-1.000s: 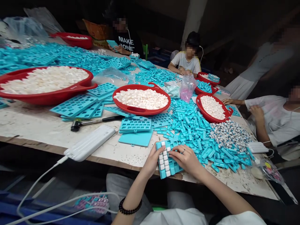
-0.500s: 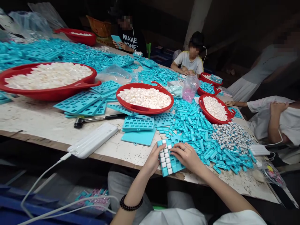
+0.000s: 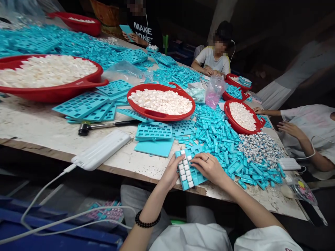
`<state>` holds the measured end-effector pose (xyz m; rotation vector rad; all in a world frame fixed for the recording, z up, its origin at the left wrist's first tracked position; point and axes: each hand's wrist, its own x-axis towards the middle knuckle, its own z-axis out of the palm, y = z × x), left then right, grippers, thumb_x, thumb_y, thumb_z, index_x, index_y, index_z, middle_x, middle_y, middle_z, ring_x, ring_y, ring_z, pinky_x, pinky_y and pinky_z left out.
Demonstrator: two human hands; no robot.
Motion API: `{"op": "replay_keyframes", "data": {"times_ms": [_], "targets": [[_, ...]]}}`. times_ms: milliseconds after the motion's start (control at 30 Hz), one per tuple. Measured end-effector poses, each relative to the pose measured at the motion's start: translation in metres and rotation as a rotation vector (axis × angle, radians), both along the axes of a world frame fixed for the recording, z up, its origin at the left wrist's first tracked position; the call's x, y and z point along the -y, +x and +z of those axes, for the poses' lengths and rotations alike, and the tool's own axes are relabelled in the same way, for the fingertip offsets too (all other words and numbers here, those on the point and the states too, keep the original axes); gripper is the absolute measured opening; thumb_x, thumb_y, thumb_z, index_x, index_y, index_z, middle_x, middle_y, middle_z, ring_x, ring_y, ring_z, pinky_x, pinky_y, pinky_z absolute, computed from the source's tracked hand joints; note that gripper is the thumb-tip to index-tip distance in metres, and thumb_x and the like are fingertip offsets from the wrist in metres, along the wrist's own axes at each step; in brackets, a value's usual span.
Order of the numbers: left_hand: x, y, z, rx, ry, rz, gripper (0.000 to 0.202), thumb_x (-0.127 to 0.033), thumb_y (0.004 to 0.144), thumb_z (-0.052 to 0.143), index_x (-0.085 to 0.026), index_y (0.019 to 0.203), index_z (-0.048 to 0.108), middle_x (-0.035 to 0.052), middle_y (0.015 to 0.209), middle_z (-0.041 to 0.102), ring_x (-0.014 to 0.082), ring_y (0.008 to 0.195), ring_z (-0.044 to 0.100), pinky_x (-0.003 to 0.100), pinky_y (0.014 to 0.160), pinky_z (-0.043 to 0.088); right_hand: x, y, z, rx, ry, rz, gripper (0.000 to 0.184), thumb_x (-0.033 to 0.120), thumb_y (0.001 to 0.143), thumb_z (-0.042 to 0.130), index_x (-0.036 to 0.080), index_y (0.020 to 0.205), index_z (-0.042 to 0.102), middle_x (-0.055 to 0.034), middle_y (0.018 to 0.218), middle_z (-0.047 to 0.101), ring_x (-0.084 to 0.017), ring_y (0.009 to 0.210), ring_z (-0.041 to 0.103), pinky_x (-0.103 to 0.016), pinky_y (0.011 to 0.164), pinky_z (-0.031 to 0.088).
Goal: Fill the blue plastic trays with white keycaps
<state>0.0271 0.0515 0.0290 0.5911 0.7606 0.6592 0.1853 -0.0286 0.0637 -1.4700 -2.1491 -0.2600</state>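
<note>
My left hand [image 3: 171, 171] grips the left edge of a turquoise keypad panel [image 3: 196, 176], its thumb on the upper part. White keycaps [image 3: 185, 167] sit in two columns along the panel's left side, and the slots farther right show bare turquoise. My right hand [image 3: 208, 167], with a ring on one finger, lies over the panel with thumb and fingers pinched together by the upper white caps. What its fingertips hold, if anything, is hidden. The panel is tilted above the table's front edge.
Loose turquoise pieces [image 3: 216, 139] pile up beyond my right hand. A red basin [image 3: 161, 118] of white caps, stacked turquoise panels [image 3: 154, 130], a hammer [image 3: 104, 125] and a white power bank [image 3: 102, 150] lie to the left. Other people sit around the table [image 3: 39, 139].
The view has shifted slightly, so the table appears a little higher. My hands stay on the panel, the right one still pinched by the upper caps. A co-worker at right has lowered a hand.
</note>
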Motion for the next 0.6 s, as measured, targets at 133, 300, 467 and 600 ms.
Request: {"op": "replay_keyframes", "data": {"times_ms": [133, 300, 467, 600], "targets": [[0.0007, 0.0, 0.0028, 0.007, -0.015, -0.013, 0.05, -0.04, 0.071, 0.079, -0.022, 0.115, 0.062, 0.0062, 0.114, 0.073, 0.0293, 0.113, 0.066, 0.035, 0.087, 0.054, -0.0004, -0.0005, 0.0013, 0.106, 0.015, -0.013, 0.019, 0.027, 0.104, 0.051, 0.018, 0.102, 0.068, -0.0068, 0.097, 0.072, -0.018, 0.084, 0.065, -0.032, 0.076, 0.046], [0.0013, 0.0003, 0.0027, 0.017, 0.002, -0.017, 0.05, -0.038, 0.071, 0.079, -0.022, 0.116, 0.062, 0.0064, 0.119, 0.072, 0.0289, 0.117, 0.064, 0.034, 0.089, 0.053, 0.0017, -0.0018, 0.0061, 0.176, 0.01, 0.0, 0.011, 0.023, 0.101, 0.058, 0.016, 0.101, 0.067, -0.0073, 0.096, 0.071, -0.019, 0.083, 0.064, -0.033, 0.075, 0.042], [0.0013, -0.0005, 0.002, -0.003, -0.026, -0.029, 0.05, -0.035, 0.072, 0.079, -0.023, 0.117, 0.062, 0.0062, 0.123, 0.071, 0.0298, 0.119, 0.064, 0.035, 0.09, 0.054, 0.0038, -0.0005, 0.0056, 0.191, 0.003, -0.003, 0.012, 0.024, 0.101, 0.058, 0.017, 0.103, 0.068, -0.0071, 0.097, 0.071, -0.018, 0.083, 0.063, -0.033, 0.077, 0.042], [0.0008, -0.0004, 0.0023, 0.031, -0.026, -0.012, 0.047, -0.034, 0.071, 0.08, -0.021, 0.114, 0.064, 0.0072, 0.123, 0.071, 0.03, 0.122, 0.062, 0.035, 0.094, 0.053, 0.0047, -0.0012, -0.0004, 0.19, 0.038, -0.031, 0.015, 0.025, 0.103, 0.055, 0.02, 0.103, 0.069, -0.006, 0.097, 0.072, -0.017, 0.082, 0.063, -0.032, 0.073, 0.042]]}}
